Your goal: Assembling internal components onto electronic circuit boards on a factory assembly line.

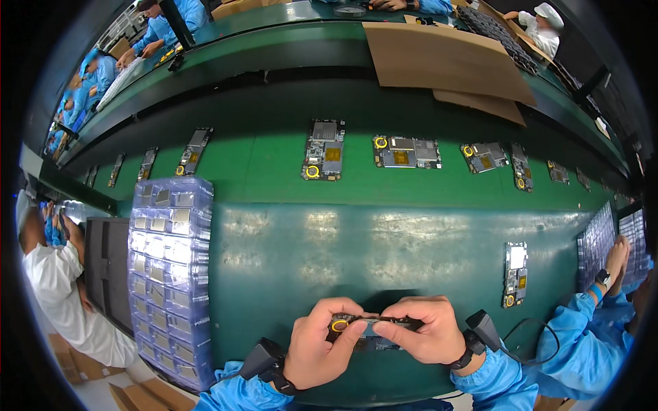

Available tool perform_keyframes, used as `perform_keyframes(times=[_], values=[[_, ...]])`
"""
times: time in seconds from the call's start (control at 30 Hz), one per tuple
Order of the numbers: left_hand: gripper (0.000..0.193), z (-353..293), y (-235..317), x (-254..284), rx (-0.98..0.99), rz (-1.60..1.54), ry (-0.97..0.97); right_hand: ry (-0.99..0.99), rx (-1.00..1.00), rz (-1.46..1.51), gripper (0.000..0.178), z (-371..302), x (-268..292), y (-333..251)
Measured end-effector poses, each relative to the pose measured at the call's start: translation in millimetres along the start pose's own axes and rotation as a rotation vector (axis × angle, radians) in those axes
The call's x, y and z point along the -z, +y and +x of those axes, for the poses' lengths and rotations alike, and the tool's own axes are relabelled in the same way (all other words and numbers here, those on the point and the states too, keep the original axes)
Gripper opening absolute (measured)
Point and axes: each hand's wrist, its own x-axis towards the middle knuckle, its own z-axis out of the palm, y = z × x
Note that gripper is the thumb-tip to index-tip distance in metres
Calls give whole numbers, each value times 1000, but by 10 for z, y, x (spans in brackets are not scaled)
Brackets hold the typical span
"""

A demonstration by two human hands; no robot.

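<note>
Holding a thin dark circuit board with a yellow ring near one end (pixel 369 320) nearly edge-on in both hands, low over a glossy dark green table (pixel 295 260). Pinching the ringed end with the left hand (pixel 317 344), thumb closed down against bent fingers; gripping the opposite end likewise with the right hand (pixel 433 330), both thumbs on the near side. Cannot make out the fingertips behind the board. Wearing black box-shaped devices (pixel 262 357) strapped at both wrists, above light blue sleeves (pixel 497 383). Having at the left, well apart from the hands, a clear bluish plastic tray (pixel 203 198) with small grey pieces in its compartments. To the right, facing a single loose circuit board with a white patch (pixel 515 274), flat on the table. Beyond, overlooking a bright green strip (pixel 253 168) with more boards (pixel 407 152) lying spaced along it.
</note>
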Motion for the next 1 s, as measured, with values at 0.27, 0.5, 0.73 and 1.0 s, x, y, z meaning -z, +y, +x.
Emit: perform_keyframes(times=[0.27, 0.5, 0.73, 1.0], values=[[38, 86, 1, 41, 222, -484, 38, -108, -305, 339, 24, 43, -15, -7], [39, 96, 96, 98, 314, -566, -9, -84, -337, 397, 21, 37, -33, 4], [44, 10, -40, 16, 37, -538, 53, -76, -264, 369, 21, 4, -14, -13], [43, 32, 158, -70, 112, -430, 15, -11, 52, -74, 22, -88, 107, -16]])
